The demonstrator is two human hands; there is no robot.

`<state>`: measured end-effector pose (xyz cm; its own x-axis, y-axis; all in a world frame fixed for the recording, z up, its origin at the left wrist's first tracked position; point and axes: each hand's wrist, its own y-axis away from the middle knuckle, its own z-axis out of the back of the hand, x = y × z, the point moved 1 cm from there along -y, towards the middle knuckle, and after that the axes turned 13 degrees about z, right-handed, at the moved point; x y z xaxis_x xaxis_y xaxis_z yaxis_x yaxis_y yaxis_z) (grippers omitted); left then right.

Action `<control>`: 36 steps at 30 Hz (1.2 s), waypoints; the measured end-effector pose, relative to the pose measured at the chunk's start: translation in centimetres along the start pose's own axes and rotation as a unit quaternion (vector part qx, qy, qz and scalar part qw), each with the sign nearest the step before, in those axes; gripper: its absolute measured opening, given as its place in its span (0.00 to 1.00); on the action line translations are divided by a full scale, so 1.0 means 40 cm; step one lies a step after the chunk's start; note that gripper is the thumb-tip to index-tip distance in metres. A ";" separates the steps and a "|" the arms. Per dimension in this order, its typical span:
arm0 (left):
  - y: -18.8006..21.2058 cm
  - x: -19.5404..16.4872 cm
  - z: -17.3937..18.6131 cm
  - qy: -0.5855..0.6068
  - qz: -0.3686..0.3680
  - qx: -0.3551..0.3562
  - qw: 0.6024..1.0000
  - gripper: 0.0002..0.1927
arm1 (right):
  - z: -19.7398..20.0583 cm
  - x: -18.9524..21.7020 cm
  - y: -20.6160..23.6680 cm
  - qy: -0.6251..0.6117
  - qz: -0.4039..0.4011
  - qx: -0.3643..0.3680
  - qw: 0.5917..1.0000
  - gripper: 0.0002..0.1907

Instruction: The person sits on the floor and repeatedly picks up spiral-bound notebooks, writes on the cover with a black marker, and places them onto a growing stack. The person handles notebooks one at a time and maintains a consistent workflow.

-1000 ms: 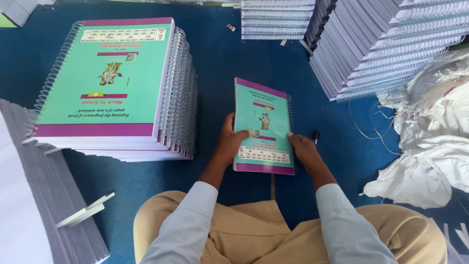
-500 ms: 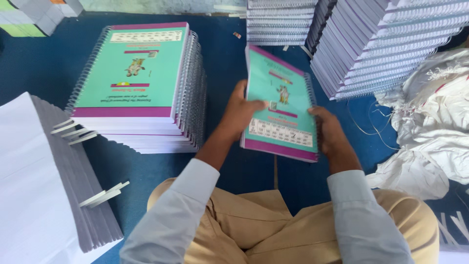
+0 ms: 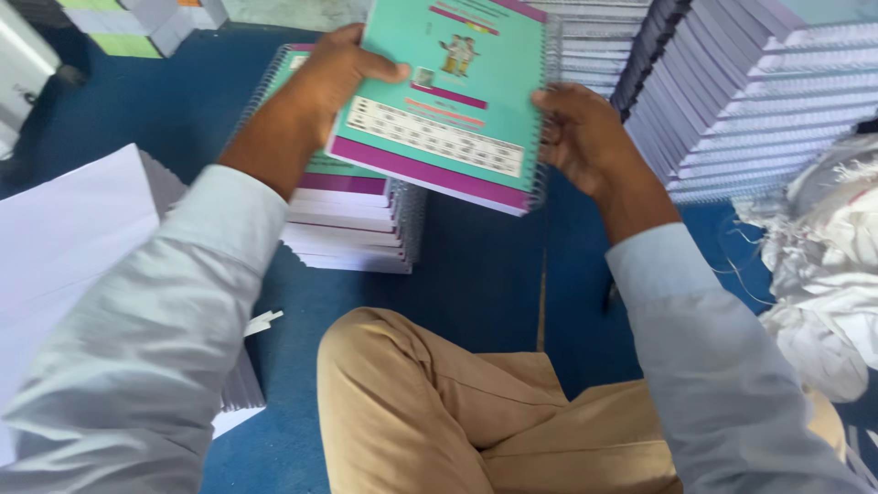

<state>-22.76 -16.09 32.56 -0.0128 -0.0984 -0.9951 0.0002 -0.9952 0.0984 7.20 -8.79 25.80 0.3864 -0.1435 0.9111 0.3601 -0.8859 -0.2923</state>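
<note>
I hold a spiral-bound notebook (image 3: 448, 101) with a teal cover and purple bottom band up in the air, tilted. My left hand (image 3: 334, 73) grips its left edge, thumb on the cover. My right hand (image 3: 581, 137) grips its right edge at the wire spiral. Under and behind the notebook, a stack of the same teal notebooks (image 3: 352, 215) stands on the blue floor (image 3: 476, 274).
Tall stacks of spiral-bound books (image 3: 750, 101) rise at the back right. A pile of white paper sheets (image 3: 64, 238) lies at the left. White crumpled sacking (image 3: 823, 265) lies at the right. My folded legs in tan trousers (image 3: 439, 412) fill the foreground.
The notebook has been lifted off the floor and carried up and to the left, over the teal stack. Both hands kept hold of it.
</note>
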 end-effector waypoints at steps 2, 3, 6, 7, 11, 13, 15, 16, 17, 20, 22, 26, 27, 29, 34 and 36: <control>0.018 -0.015 0.078 -0.024 0.017 -0.019 0.999 0.26 | -0.077 -0.011 -0.032 0.006 0.002 0.005 1.000 0.22; 0.023 -0.020 0.118 -0.036 0.028 -0.031 0.998 0.25 | -0.112 -0.021 -0.049 0.006 -0.007 0.008 1.000 0.22; 0.042 -0.018 0.224 -0.051 0.057 -0.065 0.995 0.24 | -0.207 -0.056 -0.087 0.002 -0.028 0.025 0.999 0.23; 0.048 -0.012 0.253 -0.053 0.064 -0.075 0.994 0.23 | -0.235 -0.069 -0.097 -0.003 -0.029 0.034 0.999 0.23; 0.059 0.018 0.332 -0.102 0.069 -0.114 0.986 0.23 | -0.315 -0.116 -0.124 0.022 -0.031 0.047 0.998 0.23; 0.063 0.033 0.362 -0.126 0.087 -0.152 0.977 0.22 | -0.335 -0.131 -0.138 0.083 -0.027 0.049 0.995 0.21; 0.060 0.047 0.381 -0.097 0.100 -0.170 0.975 0.22 | -0.348 -0.145 -0.152 0.135 -0.019 0.053 0.989 0.19; 0.056 0.055 0.387 -0.082 0.107 -0.179 0.975 0.22 | -0.348 -0.149 -0.159 0.157 -0.012 0.056 0.986 0.18; 0.049 0.062 0.390 -0.105 0.117 -0.198 0.968 0.21 | -0.347 -0.155 -0.165 0.180 -0.006 0.058 0.982 0.17; 0.024 0.086 0.398 -0.166 0.139 -0.239 0.947 0.20 | -0.346 -0.185 -0.176 0.210 -0.024 0.051 0.976 0.16; 0.007 0.096 0.403 -0.202 0.140 -0.250 0.937 0.20 | -0.344 -0.201 -0.175 0.202 -0.030 0.056 0.977 0.17; -0.013 0.104 0.409 -0.262 0.151 -0.265 0.915 0.22 | -0.340 -0.216 -0.156 0.205 -0.027 0.044 0.977 0.19; -0.015 0.104 0.408 -0.278 0.147 -0.263 0.912 0.21 | -0.342 -0.215 -0.151 0.208 -0.021 0.048 0.977 0.19; -0.019 0.102 0.404 -0.303 0.140 -0.273 0.902 0.22 | -0.348 -0.209 -0.145 0.213 -0.009 0.059 0.975 0.20; -0.025 0.103 0.407 -0.395 0.140 -0.315 0.852 0.25 | -0.360 -0.191 -0.131 0.299 0.009 0.078 0.951 0.24; -0.037 0.109 0.413 -0.408 0.134 -0.314 0.847 0.27 | -0.365 -0.190 -0.125 0.318 0.018 0.084 0.944 0.26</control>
<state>-39.32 -15.02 28.30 -0.6137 -0.5432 -0.5730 0.6418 -0.7659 0.0385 -9.93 -9.70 24.58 -0.1672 -0.4550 0.8746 0.5070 -0.8005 -0.3196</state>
